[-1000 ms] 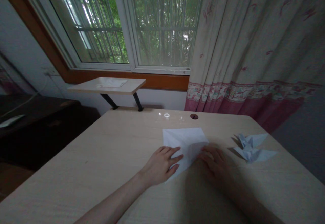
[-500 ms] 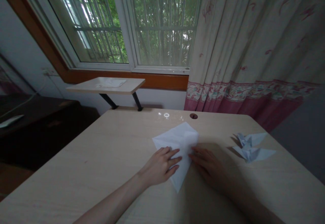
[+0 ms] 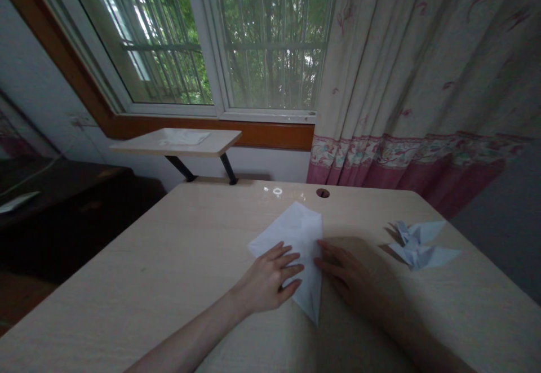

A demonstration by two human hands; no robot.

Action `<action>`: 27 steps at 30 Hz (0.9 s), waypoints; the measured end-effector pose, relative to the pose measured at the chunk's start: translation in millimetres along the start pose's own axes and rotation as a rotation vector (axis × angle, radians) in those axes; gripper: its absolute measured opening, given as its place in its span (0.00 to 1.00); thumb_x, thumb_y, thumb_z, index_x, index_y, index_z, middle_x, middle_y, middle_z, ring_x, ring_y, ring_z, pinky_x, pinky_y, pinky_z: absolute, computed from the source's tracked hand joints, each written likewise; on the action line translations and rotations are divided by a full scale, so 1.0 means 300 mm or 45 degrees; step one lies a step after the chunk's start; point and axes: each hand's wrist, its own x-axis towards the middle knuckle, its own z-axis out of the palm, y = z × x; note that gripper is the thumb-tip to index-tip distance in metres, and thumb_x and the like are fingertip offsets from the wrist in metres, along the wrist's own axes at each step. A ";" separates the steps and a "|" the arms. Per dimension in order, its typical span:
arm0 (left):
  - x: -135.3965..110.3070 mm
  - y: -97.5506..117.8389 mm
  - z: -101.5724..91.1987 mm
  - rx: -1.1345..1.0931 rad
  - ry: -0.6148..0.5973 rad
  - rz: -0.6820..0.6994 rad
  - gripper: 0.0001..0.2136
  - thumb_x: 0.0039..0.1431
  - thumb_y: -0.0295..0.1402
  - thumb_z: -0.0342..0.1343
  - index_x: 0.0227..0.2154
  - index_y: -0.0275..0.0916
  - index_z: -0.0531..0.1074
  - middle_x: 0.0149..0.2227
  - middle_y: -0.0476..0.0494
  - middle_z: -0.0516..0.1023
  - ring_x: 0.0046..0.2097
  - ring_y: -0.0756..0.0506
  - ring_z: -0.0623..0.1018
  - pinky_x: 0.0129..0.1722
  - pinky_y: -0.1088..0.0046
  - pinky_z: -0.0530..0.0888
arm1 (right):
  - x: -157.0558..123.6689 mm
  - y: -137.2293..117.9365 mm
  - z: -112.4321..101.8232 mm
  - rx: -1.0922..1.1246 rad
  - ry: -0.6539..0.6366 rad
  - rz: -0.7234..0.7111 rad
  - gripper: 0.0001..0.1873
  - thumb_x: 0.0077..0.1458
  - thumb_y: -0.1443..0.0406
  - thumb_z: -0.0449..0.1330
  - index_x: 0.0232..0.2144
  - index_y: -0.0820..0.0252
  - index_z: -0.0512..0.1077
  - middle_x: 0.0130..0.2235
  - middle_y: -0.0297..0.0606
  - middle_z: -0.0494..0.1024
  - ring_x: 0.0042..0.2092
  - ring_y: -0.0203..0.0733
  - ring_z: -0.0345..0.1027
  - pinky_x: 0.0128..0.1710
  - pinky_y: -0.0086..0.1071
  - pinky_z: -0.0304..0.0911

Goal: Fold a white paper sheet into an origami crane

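Observation:
A folded white paper triangle (image 3: 298,238) lies flat on the light wooden table (image 3: 169,260), one corner pointing toward me. My left hand (image 3: 270,277) rests flat on the paper's left part, fingers spread. My right hand (image 3: 344,271) lies in shadow at the paper's right edge, its outstretched fingertips touching that edge.
Two folded white paper cranes (image 3: 416,243) sit on the table to the right. A round cable hole (image 3: 323,192) is near the far edge. A small raised shelf (image 3: 177,142) stands at the back left. A window and patterned curtain (image 3: 422,80) are behind. A dark cabinet (image 3: 63,204) is at left.
The paper has been turned counter-clockwise on the table under both hands; its near corner swung from the left toward me. The hands stayed in much the same place.

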 end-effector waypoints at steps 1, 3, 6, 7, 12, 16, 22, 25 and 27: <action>0.000 -0.001 0.001 0.001 -0.016 -0.013 0.15 0.70 0.37 0.52 0.55 0.42 0.75 0.58 0.42 0.76 0.61 0.37 0.72 0.63 0.53 0.67 | -0.001 0.001 0.002 0.006 -0.004 0.000 0.26 0.56 0.75 0.55 0.53 0.50 0.76 0.62 0.44 0.71 0.60 0.48 0.68 0.56 0.46 0.69; 0.001 -0.001 0.001 0.006 -0.036 -0.033 0.14 0.71 0.36 0.50 0.55 0.43 0.74 0.59 0.44 0.75 0.61 0.37 0.72 0.60 0.55 0.70 | -0.002 0.000 0.005 0.018 -0.001 -0.005 0.25 0.57 0.75 0.55 0.53 0.51 0.76 0.62 0.46 0.71 0.60 0.48 0.68 0.56 0.46 0.69; 0.004 0.001 -0.005 0.016 -0.040 -0.042 0.14 0.72 0.35 0.49 0.55 0.45 0.74 0.58 0.45 0.75 0.61 0.38 0.72 0.59 0.55 0.71 | -0.002 -0.006 0.005 0.028 0.019 0.015 0.24 0.58 0.75 0.55 0.52 0.51 0.77 0.62 0.46 0.71 0.60 0.48 0.68 0.56 0.46 0.69; 0.005 0.002 -0.007 0.017 -0.043 -0.042 0.14 0.72 0.35 0.50 0.56 0.46 0.73 0.58 0.46 0.75 0.60 0.37 0.72 0.59 0.55 0.71 | -0.002 -0.008 0.004 0.031 0.020 0.025 0.24 0.58 0.75 0.55 0.52 0.51 0.77 0.62 0.45 0.71 0.60 0.48 0.68 0.56 0.45 0.69; 0.011 0.006 -0.023 0.018 -0.058 -0.005 0.17 0.70 0.38 0.54 0.59 0.49 0.69 0.59 0.45 0.73 0.59 0.37 0.72 0.58 0.54 0.72 | -0.003 -0.008 0.003 0.056 0.011 0.044 0.24 0.57 0.75 0.54 0.51 0.51 0.77 0.62 0.44 0.71 0.59 0.47 0.69 0.54 0.44 0.71; 0.016 0.009 -0.033 0.009 -0.065 0.013 0.18 0.70 0.37 0.54 0.60 0.49 0.68 0.61 0.44 0.71 0.59 0.37 0.71 0.58 0.54 0.71 | -0.002 -0.003 0.005 0.078 0.016 0.041 0.22 0.58 0.75 0.54 0.50 0.53 0.77 0.62 0.45 0.71 0.60 0.47 0.69 0.55 0.44 0.70; 0.018 0.007 -0.033 -0.020 -0.092 -0.006 0.19 0.70 0.37 0.52 0.62 0.49 0.66 0.63 0.43 0.68 0.60 0.36 0.69 0.59 0.52 0.69 | 0.003 -0.010 -0.008 0.063 0.028 0.027 0.23 0.56 0.75 0.54 0.49 0.51 0.77 0.61 0.43 0.73 0.57 0.47 0.71 0.53 0.43 0.72; 0.016 0.005 -0.031 -0.033 -0.121 -0.012 0.19 0.70 0.37 0.52 0.62 0.49 0.65 0.65 0.43 0.65 0.62 0.36 0.67 0.60 0.52 0.68 | 0.002 -0.012 -0.014 0.050 0.099 0.050 0.23 0.58 0.75 0.52 0.49 0.51 0.76 0.56 0.43 0.77 0.55 0.46 0.73 0.53 0.45 0.72; 0.015 0.007 -0.032 -0.045 -0.140 -0.008 0.19 0.70 0.37 0.52 0.63 0.49 0.65 0.66 0.43 0.64 0.62 0.36 0.67 0.61 0.53 0.68 | 0.002 -0.012 -0.018 0.043 0.143 0.089 0.22 0.59 0.75 0.51 0.49 0.53 0.75 0.51 0.43 0.80 0.51 0.46 0.75 0.50 0.43 0.73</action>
